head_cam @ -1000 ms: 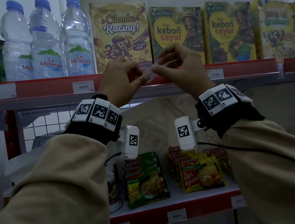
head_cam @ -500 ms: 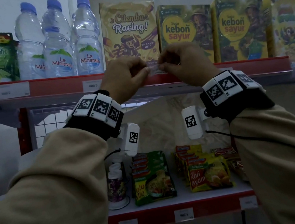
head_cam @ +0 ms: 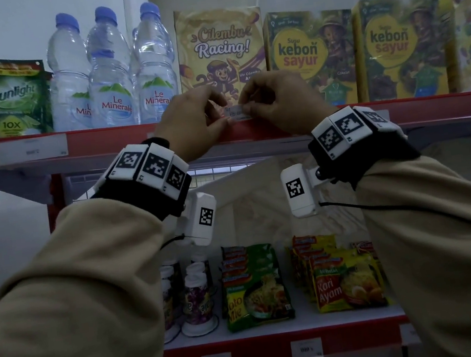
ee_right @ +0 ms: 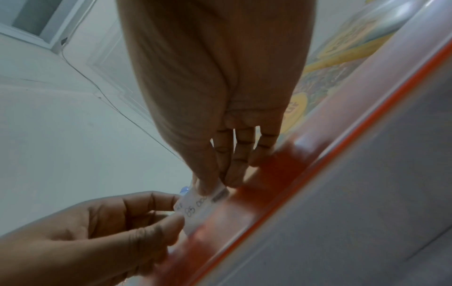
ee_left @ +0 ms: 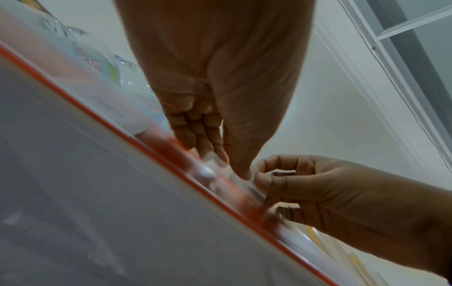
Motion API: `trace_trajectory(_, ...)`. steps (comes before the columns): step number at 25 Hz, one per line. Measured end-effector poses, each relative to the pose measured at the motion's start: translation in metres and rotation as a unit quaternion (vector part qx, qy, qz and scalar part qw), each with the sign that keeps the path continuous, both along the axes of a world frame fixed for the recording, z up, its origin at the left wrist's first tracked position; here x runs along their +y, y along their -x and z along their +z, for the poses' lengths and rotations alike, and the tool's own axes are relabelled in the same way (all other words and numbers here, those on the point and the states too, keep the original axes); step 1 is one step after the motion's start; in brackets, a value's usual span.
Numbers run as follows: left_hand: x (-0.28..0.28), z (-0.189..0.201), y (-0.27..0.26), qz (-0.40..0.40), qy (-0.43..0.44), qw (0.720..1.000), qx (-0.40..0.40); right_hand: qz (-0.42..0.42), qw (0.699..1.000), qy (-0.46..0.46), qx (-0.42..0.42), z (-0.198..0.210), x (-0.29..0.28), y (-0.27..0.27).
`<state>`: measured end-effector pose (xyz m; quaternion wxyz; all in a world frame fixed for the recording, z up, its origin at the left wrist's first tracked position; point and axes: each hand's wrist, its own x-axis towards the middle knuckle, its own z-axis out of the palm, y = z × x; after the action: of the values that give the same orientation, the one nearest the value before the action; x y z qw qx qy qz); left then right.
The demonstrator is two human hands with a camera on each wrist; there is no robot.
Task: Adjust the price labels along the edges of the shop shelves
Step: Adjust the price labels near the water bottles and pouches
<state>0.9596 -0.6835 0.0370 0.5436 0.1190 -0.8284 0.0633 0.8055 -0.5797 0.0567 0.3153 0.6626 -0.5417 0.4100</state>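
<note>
A small white price label (head_cam: 236,111) (ee_right: 199,207) with handwritten figures sits at the top of the red strip (head_cam: 254,128) along the upper shelf's edge, below the Cilembu Racing box (head_cam: 220,45). My left hand (head_cam: 221,119) (ee_left: 238,170) pinches its left end and my right hand (head_cam: 247,108) (ee_right: 215,183) pinches its right end. The label's lower edge meets the strip; whether it sits in the strip's clear cover I cannot tell. Other white labels stand on this strip (head_cam: 31,149) and on the lower shelf strip (head_cam: 306,349).
Water bottles (head_cam: 110,74) and a Sunlight pouch (head_cam: 12,97) stand left of the box, kebon sayur boxes (head_cam: 311,55) to its right. The lower shelf holds noodle packs (head_cam: 256,290) and small bottles (head_cam: 198,301). My sleeves fill the foreground.
Both hands have lowered the label from in front of the box down onto the top edge of the red strip. The view has shifted slightly right and closer.
</note>
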Motion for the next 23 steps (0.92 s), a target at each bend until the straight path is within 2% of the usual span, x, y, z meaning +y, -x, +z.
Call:
trace_trajectory(4,-0.003,0.000,0.005,0.019,0.007,1.000,0.005,-0.016,0.999,-0.049,0.013,0.004,0.005,0.001)
trace_trajectory(10,-0.002,0.004,0.003,0.035,0.014,0.999,-0.014,-0.131,0.982,-0.110,0.078,0.014,0.010,0.002)
trace_trajectory(17,0.001,0.004,0.002,0.031,0.018,0.999,-0.029,-0.140,0.976,-0.145,0.081,0.014,0.011,-0.001)
trace_trajectory(23,0.003,0.008,0.001,0.046,0.017,0.998,-0.050,-0.145,0.978,-0.136,0.070,0.012,0.013,-0.002)
